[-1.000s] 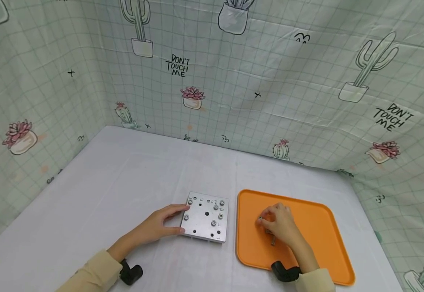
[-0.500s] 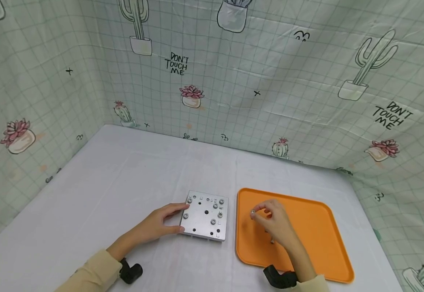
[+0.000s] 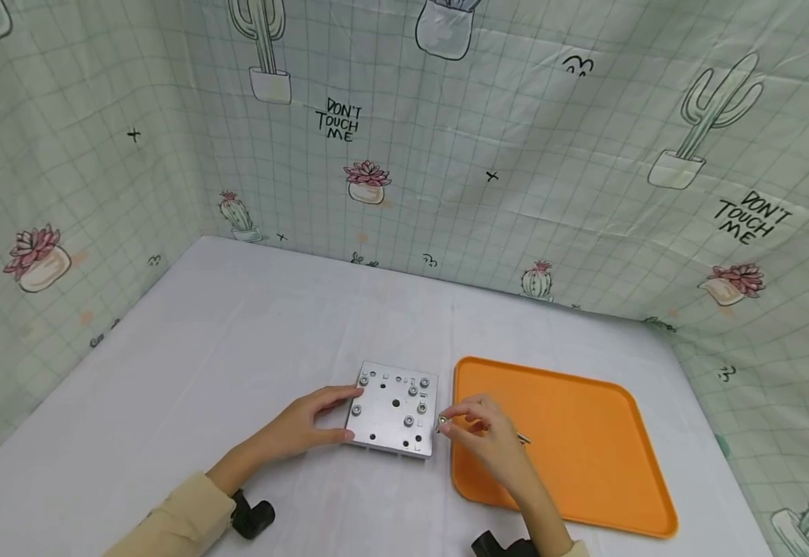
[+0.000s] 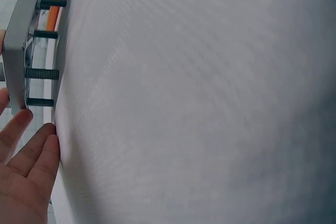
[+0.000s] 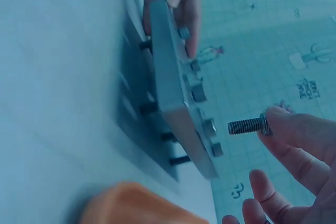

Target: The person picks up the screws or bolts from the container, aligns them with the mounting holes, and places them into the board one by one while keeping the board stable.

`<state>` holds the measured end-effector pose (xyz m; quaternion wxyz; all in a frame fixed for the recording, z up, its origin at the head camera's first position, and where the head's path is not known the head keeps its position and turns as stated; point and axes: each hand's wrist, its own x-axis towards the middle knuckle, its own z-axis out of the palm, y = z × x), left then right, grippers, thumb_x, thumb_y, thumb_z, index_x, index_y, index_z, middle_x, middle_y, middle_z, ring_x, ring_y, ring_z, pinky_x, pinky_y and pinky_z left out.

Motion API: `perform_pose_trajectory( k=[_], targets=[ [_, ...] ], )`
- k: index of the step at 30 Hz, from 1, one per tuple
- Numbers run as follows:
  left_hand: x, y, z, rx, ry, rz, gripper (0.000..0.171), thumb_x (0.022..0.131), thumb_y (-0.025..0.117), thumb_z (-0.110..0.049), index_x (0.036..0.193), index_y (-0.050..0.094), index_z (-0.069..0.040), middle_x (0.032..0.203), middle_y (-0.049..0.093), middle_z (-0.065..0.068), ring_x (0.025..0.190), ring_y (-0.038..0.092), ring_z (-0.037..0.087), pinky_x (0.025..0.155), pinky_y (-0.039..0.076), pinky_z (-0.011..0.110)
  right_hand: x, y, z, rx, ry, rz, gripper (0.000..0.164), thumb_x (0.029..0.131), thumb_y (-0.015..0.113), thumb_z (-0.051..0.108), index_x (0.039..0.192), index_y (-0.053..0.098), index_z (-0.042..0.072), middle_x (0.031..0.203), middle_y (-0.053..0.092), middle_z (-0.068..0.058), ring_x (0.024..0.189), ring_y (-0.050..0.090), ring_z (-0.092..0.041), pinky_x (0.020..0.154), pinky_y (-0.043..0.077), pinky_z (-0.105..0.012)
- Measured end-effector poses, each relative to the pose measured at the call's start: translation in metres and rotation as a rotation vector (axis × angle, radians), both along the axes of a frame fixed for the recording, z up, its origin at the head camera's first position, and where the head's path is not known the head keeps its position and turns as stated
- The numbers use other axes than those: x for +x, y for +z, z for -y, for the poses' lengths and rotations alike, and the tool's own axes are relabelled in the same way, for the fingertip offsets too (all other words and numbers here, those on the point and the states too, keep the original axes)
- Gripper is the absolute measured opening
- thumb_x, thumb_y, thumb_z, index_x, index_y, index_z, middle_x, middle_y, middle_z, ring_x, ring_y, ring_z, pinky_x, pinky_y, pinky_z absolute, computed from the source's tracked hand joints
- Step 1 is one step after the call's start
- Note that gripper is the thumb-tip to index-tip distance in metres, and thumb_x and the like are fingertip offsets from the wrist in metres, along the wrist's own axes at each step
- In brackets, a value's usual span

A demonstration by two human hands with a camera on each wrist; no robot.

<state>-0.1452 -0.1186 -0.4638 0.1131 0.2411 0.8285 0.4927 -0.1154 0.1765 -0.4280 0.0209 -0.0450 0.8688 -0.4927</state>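
Note:
A square silver metal plate [image 3: 385, 424] with drilled holes stands in the middle of the table. Several socket head screws [image 3: 422, 408] sit in its holes, and their threaded shanks [image 4: 42, 73] stick out below it in the left wrist view. My left hand [image 3: 302, 424] holds the plate by its left edge, thumb at the near corner, index finger farther back. Just off the plate's right edge, my right hand [image 3: 491, 439] pinches one screw [image 5: 248, 126] by its head between thumb and index finger. In the right wrist view its shank points toward the plate, apart from it.
An orange tray [image 3: 585, 441] lies right of the plate, under the right forearm. More screws [image 3: 523, 439] lie in it, partly hidden behind the right hand. White cloth [image 3: 258, 333] covers the table, and a printed curtain [image 3: 432, 193] rises behind.
My right hand has lifted a screw from the orange tray and carried it left to the plate's right edge. My left hand stays at the plate's left edge.

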Motion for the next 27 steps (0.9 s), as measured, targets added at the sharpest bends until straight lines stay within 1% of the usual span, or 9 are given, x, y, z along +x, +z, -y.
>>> perform_pose_trajectory(
  k=[2,4,10,13,16,21,27],
  targets=[
    [0.001,-0.001,0.0,-0.003,-0.002,-0.01,0.06,0.082,0.071,-0.032,0.135,0.049,-0.013,0.141,0.046,0.01,0.131,0.041,0.032,0.109,0.036,0.042,0.002,-0.003,0.005,-0.013,0.005,0.015,0.01,0.078,0.075,0.021,0.088,0.072,0.019,0.095,0.057,0.0,0.095,0.048,-0.018,0.08,0.044,-0.025],
    [0.001,-0.001,0.0,-0.003,0.004,-0.01,0.06,0.082,0.071,-0.031,0.135,0.05,-0.014,0.141,0.046,0.009,0.131,0.041,0.03,0.11,0.036,0.041,0.003,-0.005,0.01,-0.014,0.011,0.012,0.01,0.078,0.075,0.022,0.087,0.072,0.02,0.094,0.057,0.0,0.094,0.048,-0.019,0.079,0.044,-0.024],
    [0.0,-0.001,0.0,0.0,0.003,-0.007,0.06,0.081,0.072,-0.032,0.135,0.05,-0.014,0.141,0.046,0.008,0.132,0.041,0.029,0.109,0.036,0.04,0.005,-0.008,0.018,0.008,0.019,0.004,0.009,0.077,0.076,0.02,0.084,0.072,0.024,0.092,0.056,-0.002,0.086,0.045,-0.019,0.072,0.039,-0.02],
    [0.0,-0.002,0.0,-0.009,0.002,-0.006,0.061,0.081,0.071,-0.033,0.135,0.049,-0.015,0.142,0.045,0.007,0.132,0.041,0.029,0.109,0.037,0.04,0.005,-0.009,0.02,0.007,0.024,0.006,0.009,0.077,0.076,0.019,0.084,0.072,0.023,0.09,0.055,-0.004,0.084,0.043,-0.018,0.068,0.036,-0.019],
    [0.0,-0.001,0.0,-0.011,0.005,0.003,0.062,0.081,0.072,-0.034,0.135,0.049,-0.015,0.142,0.045,0.007,0.132,0.041,0.028,0.11,0.036,0.041,0.005,-0.008,0.021,-0.001,0.025,0.01,0.009,0.077,0.076,0.019,0.085,0.072,0.022,0.09,0.055,-0.004,0.083,0.041,-0.017,0.067,0.035,-0.019],
    [0.0,0.0,-0.001,-0.008,0.003,0.007,0.061,0.081,0.071,-0.034,0.135,0.049,-0.015,0.142,0.045,0.008,0.133,0.04,0.029,0.11,0.035,0.042,0.005,-0.01,0.021,0.013,0.024,0.011,0.009,0.078,0.075,0.021,0.086,0.072,0.022,0.09,0.054,-0.004,0.083,0.041,-0.017,0.067,0.035,-0.02],
    [0.001,0.002,-0.001,-0.006,0.006,-0.008,0.06,0.082,0.071,-0.032,0.135,0.049,-0.014,0.141,0.045,0.01,0.132,0.041,0.031,0.109,0.036,0.042,0.005,-0.014,0.022,0.005,0.038,0.002,0.01,0.077,0.076,0.021,0.085,0.071,0.023,0.088,0.054,-0.004,0.082,0.041,-0.018,0.064,0.035,-0.019]
  ],
)
